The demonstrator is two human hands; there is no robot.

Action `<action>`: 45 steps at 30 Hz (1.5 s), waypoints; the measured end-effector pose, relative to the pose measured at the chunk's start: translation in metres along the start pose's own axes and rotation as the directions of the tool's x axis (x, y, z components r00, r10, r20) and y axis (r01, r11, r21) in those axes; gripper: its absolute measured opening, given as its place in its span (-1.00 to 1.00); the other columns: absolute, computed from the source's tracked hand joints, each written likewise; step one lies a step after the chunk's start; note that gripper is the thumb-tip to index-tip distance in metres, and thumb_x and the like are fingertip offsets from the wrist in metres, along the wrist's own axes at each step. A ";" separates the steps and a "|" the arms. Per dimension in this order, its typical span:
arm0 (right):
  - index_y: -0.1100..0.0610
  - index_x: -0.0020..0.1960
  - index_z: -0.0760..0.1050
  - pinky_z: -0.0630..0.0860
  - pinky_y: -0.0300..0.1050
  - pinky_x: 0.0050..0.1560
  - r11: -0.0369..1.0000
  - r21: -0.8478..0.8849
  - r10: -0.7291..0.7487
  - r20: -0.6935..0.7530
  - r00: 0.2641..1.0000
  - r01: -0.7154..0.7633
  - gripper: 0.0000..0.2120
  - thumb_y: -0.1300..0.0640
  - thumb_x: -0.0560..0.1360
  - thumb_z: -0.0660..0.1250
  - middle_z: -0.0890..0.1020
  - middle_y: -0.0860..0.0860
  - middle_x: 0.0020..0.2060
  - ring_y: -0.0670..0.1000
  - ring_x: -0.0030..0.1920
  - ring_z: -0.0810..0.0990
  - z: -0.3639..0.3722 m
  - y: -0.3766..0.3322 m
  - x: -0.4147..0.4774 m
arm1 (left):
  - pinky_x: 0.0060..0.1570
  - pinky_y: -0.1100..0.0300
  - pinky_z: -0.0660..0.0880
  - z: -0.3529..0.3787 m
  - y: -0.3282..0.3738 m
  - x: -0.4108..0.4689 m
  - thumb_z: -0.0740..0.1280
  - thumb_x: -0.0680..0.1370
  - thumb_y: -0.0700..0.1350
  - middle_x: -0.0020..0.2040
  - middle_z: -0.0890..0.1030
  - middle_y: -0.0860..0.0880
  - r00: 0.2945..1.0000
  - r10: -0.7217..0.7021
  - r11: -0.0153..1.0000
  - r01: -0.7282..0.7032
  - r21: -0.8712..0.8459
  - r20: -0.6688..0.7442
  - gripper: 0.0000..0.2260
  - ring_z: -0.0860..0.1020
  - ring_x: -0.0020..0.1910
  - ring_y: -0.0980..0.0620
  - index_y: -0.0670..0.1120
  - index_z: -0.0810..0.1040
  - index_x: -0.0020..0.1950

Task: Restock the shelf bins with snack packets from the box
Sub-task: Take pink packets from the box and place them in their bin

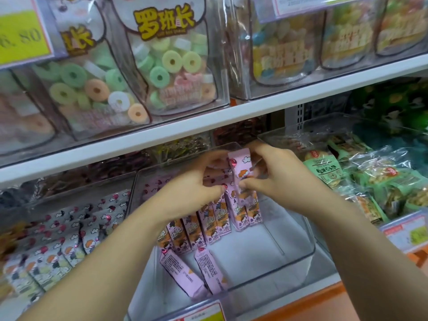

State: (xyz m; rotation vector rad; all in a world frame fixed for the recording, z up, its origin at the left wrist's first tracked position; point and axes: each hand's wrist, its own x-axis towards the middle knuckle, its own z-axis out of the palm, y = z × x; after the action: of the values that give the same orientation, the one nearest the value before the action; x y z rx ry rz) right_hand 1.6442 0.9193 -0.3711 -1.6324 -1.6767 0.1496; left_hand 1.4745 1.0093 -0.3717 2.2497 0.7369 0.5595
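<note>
Left hand (pixel 194 191), right hand (pixel 278 179) round packet (pixel 241 163)

— Where's the row of packets (pixel 208 224)?
— In the middle bin (pixel 301 258), two loose packets (pixel 209 272) before it, a raised packet (pixel 242 165) above its far end.
— Beside?
— Packet bin (pixel 92 184) left, bag bin (pixel 324 121) right, sweets bags (pixel 171 63) on the shelf (pixel 208 123) above.

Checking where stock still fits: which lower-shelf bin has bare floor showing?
The middle bin, holding pink packets: its right side is bare. The white packets on its left and green packets on its right fill their bins.
</note>
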 end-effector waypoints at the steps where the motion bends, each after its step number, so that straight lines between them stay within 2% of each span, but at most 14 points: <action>1: 0.01 0.11 0.43 0.53 -0.08 -0.13 1.000 -0.009 -0.003 -0.017 1.000 0.002 -0.62 0.06 0.37 0.51 0.61 0.00 -0.20 -0.05 -0.18 0.58 0.000 0.000 0.000 | 0.22 0.24 0.42 0.002 -0.003 0.002 0.35 0.50 -0.17 0.22 0.48 0.11 0.999 -0.025 0.987 0.031 0.157 -0.043 -0.55 0.48 0.24 0.15 0.22 0.34 0.28; 3: 0.02 0.14 0.44 0.53 -0.06 -0.10 1.000 -0.019 -0.008 -0.039 0.999 0.007 -0.60 0.08 0.37 0.50 0.62 0.02 -0.16 -0.04 -0.16 0.57 0.001 0.000 0.001 | 0.18 0.23 0.39 0.010 -0.006 0.008 0.34 0.53 -0.11 0.26 0.48 0.08 0.988 -0.049 0.908 0.105 0.405 -0.145 -0.58 0.46 0.23 0.10 0.11 0.36 0.36; 6: 0.00 0.14 0.44 0.51 -0.05 -0.08 0.999 -0.037 -0.016 -0.073 0.997 0.013 -0.61 0.08 0.37 0.49 0.60 0.02 -0.15 -0.05 -0.17 0.55 0.000 -0.001 0.002 | 0.18 0.02 0.47 0.022 -0.009 0.020 0.36 0.52 0.04 0.26 0.51 0.02 0.978 -0.061 0.781 0.172 0.601 -0.202 -0.59 0.51 0.17 -0.03 0.07 0.41 0.34; 9: -0.02 0.21 0.41 0.50 -0.06 -0.09 0.999 -0.050 -0.001 -0.096 0.995 -0.003 -0.56 0.07 0.39 0.48 0.60 0.00 -0.13 -0.05 -0.16 0.54 -0.001 -0.001 0.001 | 0.16 -0.03 0.46 0.025 -0.014 0.026 0.37 0.49 0.16 0.19 0.56 0.00 0.979 -0.109 0.703 0.198 0.683 -0.172 -0.62 0.53 0.12 -0.07 0.09 0.47 0.25; 13: -0.08 0.27 0.35 0.49 -0.06 -0.07 0.999 -0.046 -0.004 -0.086 0.996 0.000 -0.51 0.08 0.41 0.47 0.59 0.01 -0.10 -0.03 -0.13 0.54 -0.001 -0.004 -0.001 | 0.25 -0.04 0.38 0.033 -0.017 0.023 0.36 0.47 0.21 0.18 0.58 0.02 0.973 -0.122 0.640 0.227 0.735 -0.195 -0.60 0.53 0.14 -0.07 0.13 0.47 0.26; 19: -0.08 0.29 0.31 0.52 0.00 -0.05 0.998 -0.061 -0.010 -0.048 0.999 0.007 -0.49 0.09 0.43 0.45 0.60 0.03 -0.10 -0.01 -0.13 0.56 0.002 -0.008 -0.001 | 0.14 0.05 0.41 0.034 -0.019 0.018 0.36 0.49 0.10 -0.01 0.59 0.00 0.968 -0.102 0.703 0.233 0.672 -0.230 -0.66 0.54 0.06 -0.08 0.08 0.47 0.23; 24: -0.05 0.30 0.31 0.53 0.03 -0.03 0.998 -0.068 0.015 -0.035 0.999 -0.017 -0.49 0.09 0.44 0.45 0.60 0.04 -0.10 0.02 -0.12 0.57 0.005 -0.010 -0.001 | 0.20 0.07 0.42 0.027 -0.019 0.012 0.35 0.52 0.00 0.15 0.58 -0.02 0.964 -0.130 0.722 0.253 0.644 -0.233 -0.60 0.51 0.16 -0.07 0.07 0.40 0.36; 31: 0.02 0.28 0.33 0.52 -0.04 -0.04 0.994 -0.088 0.065 0.034 0.997 -0.062 -0.51 0.10 0.43 0.46 0.58 0.05 -0.07 0.07 -0.11 0.58 0.010 -0.009 0.001 | 0.29 0.05 0.37 0.028 -0.019 0.003 0.33 0.55 -0.02 0.25 0.54 0.00 0.963 -0.130 0.710 0.257 0.656 -0.236 -0.58 0.47 0.23 -0.04 0.12 0.38 0.40; 37: 0.03 0.25 0.35 0.43 -0.16 -0.27 0.990 -0.127 0.064 0.067 0.996 -0.055 -0.54 0.13 0.42 0.46 0.61 0.06 -0.19 0.01 -0.21 0.57 0.006 -0.008 0.009 | 0.30 0.03 0.37 0.029 -0.018 -0.003 0.33 0.55 -0.03 0.27 0.54 0.01 0.967 -0.097 0.684 0.235 0.690 -0.234 -0.58 0.49 0.23 -0.05 0.12 0.38 0.40; 42: 0.06 0.18 0.39 0.49 -0.16 -0.19 0.997 -0.062 0.044 -0.022 0.999 -0.045 -0.56 0.18 0.38 0.49 0.62 0.04 -0.14 -0.03 -0.21 0.61 0.000 -0.004 0.016 | 0.27 0.03 0.39 0.030 -0.019 -0.006 0.33 0.55 -0.05 0.25 0.55 0.03 0.968 -0.089 0.694 0.228 0.683 -0.233 -0.60 0.51 0.21 -0.04 0.12 0.39 0.39; 45: 0.08 0.21 0.38 0.48 -0.17 -0.24 0.998 -0.051 0.040 -0.016 0.999 -0.041 -0.54 0.18 0.39 0.48 0.61 0.06 -0.11 -0.01 -0.22 0.61 0.002 -0.004 0.019 | 0.28 0.02 0.39 0.031 -0.020 -0.005 0.33 0.56 -0.05 0.24 0.56 0.03 0.965 -0.109 0.700 0.244 0.671 -0.237 -0.60 0.52 0.20 -0.04 0.13 0.39 0.39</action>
State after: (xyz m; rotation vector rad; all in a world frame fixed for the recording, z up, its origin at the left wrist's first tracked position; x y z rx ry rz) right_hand 1.6421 0.9368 -0.3618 -1.7020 -1.6487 0.1150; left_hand 1.4818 1.0033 -0.4074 2.7826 1.4440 0.4309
